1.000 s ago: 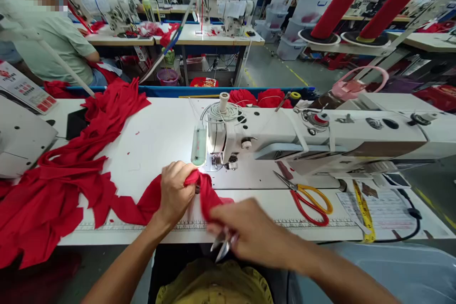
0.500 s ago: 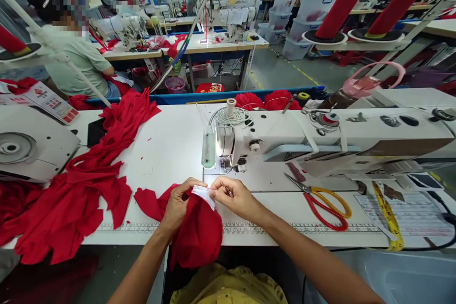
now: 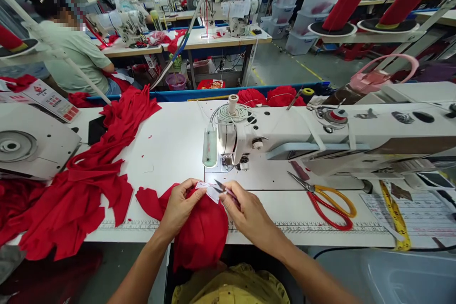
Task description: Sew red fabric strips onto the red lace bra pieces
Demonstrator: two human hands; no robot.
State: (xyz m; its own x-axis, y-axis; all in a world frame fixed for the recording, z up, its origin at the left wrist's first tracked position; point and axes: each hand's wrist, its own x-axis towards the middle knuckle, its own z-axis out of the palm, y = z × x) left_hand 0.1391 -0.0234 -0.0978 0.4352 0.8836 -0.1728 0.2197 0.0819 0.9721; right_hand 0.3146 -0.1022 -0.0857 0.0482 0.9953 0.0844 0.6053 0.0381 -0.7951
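My left hand (image 3: 181, 208) pinches a piece of red fabric (image 3: 204, 232) at its upper edge, where a white strip (image 3: 210, 190) with reddish thread lines lies. The fabric drapes over the table's front edge towards my lap. In my right hand (image 3: 252, 217) are small thread snips (image 3: 228, 190), their dark pointed blades apart and directed left at the white strip. Whether the blades touch the strip I cannot tell. Just behind both hands is the needle area of a white sewing machine (image 3: 228, 161).
Scissors with red and orange handles (image 3: 329, 204) lie right of my hands. A yellow tape measure (image 3: 395, 216) crosses a written sheet (image 3: 427, 218). At left, red fabric pieces (image 3: 81, 190) are heaped beside another machine (image 3: 32, 142). A co-worker (image 3: 71, 52) sits beyond the table.
My right hand has drawn slightly right and turned, and the snips' blades now show, pointing at the white strip. My left thumb has moved onto the strip's edge. The view has shifted a little.
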